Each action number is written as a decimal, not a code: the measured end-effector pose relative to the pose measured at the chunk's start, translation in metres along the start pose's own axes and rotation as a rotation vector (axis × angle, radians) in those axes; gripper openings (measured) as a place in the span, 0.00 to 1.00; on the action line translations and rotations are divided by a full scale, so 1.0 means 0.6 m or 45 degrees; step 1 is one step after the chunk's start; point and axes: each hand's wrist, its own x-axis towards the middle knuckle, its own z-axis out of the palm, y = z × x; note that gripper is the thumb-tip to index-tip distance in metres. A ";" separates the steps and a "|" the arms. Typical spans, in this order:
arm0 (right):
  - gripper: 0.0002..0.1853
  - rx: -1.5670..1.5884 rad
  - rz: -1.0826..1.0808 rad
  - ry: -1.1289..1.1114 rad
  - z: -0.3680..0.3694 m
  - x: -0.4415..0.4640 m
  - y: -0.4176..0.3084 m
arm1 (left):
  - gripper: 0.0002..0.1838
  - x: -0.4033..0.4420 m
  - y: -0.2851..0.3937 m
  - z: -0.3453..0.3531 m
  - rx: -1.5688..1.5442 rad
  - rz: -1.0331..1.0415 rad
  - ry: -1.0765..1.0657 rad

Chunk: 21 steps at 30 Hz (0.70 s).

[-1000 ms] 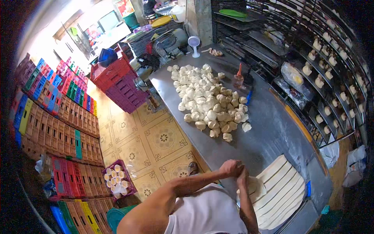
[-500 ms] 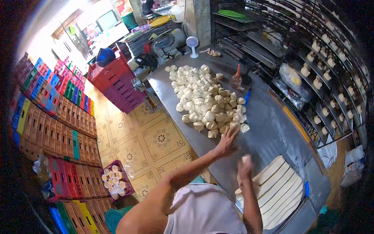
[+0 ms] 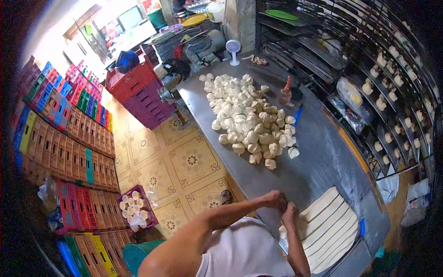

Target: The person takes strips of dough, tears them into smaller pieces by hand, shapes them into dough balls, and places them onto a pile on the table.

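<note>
My left hand [image 3: 275, 200] and my right hand [image 3: 290, 213] meet over the near part of the metal table [image 3: 318, 161]. The fingers of both are curled closed, and whatever is between them is hidden. Just right of my right hand lies a flat dough sheet [image 3: 330, 226], cut into long strips. A small end of dough [image 3: 282, 229] shows left of my right forearm. Beyond my hands, a large heap of pleated dough balls [image 3: 244, 115] spreads over the table, one ball [image 3: 270, 164] at its near edge.
A small white fan [image 3: 233, 50] and a red-topped bottle [image 3: 286, 92] stand farther back. Racks [image 3: 387, 111] with dough pieces line the right. Stacked crates [image 3: 64, 143] fill the left, and a purple crate [image 3: 152, 224] of pale cups sits on the tiled floor [image 3: 191, 161].
My left hand, spread open at the heap's near edge before, has come back to my right hand and closed. One more ball shows at that edge. My right hand has moved slightly nearer me.
</note>
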 end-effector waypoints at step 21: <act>0.15 0.423 -0.245 0.249 -0.101 0.069 -0.101 | 0.37 0.101 0.127 -0.129 0.831 0.385 1.116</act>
